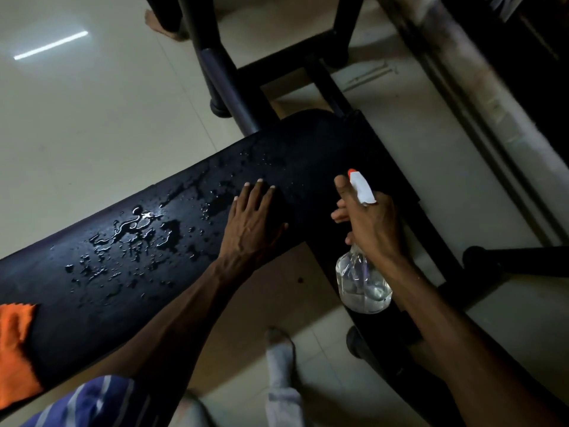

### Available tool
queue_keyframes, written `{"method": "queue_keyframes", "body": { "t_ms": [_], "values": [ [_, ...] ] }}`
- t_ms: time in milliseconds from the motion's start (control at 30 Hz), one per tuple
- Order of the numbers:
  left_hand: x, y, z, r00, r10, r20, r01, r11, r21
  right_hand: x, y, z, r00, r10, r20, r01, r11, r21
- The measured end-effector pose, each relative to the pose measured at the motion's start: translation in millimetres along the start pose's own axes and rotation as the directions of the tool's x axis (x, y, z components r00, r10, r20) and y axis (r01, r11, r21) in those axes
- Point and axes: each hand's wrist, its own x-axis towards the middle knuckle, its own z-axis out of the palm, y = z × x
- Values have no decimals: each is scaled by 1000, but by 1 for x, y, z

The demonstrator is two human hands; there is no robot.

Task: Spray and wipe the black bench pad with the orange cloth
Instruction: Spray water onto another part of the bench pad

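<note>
The long black bench pad [92, 297] runs from the lower left to the centre, with water droplets and small puddles across its middle. My left hand [254, 218] lies flat on the pad with fingers spread, holding nothing. My right hand [368, 218] grips a clear spray bottle [361, 283] by its neck, its white head and orange nozzle pointing toward the pad's far end. The orange cloth [15, 349] lies on the pad's near-left end, cut off by the frame edge, away from both hands.
The bench's black metal frame [335, 90] and legs extend beyond and to the right of the pad over a pale tiled floor [92, 103]. My foot [280, 349] stands on the floor below the pad. A dark bar and equipment [480, 87] fill the upper right.
</note>
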Motion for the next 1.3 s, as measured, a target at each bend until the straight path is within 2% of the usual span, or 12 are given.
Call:
{"method": "queue_keyframes", "body": {
  "t_ms": [167,433,633,767,867,1100,1300],
  "values": [
    [-4,4,4,1000,15,1,-15,999,35,-13,18,-10,1000,-5,-16,4,1000,-11],
    [-35,-7,5,999,23,-25,-23,1000,21,-44,31,-5,999,44,-1,-44,996,79],
    [-66,-31,0,998,-24,-53,25,1000,12,-73,38,21,997,48,64,-48,999,-5],
    [-93,-53,-3,996,-72,-47,72,997,8,-94,42,47,998,39,56,-35,996,-83],
    [-117,-72,-4,992,-104,-66,104,995,-5,-111,42,72,991,69,114,-67,998,-18],
    [-175,-118,-6,973,-205,-103,203,979,-31,-151,43,126,964,-56,262,94,986,-137],
    [-218,-161,-14,939,-320,-124,315,947,-60,-191,36,168,945,-60,321,148,955,-258]
  ]
}}
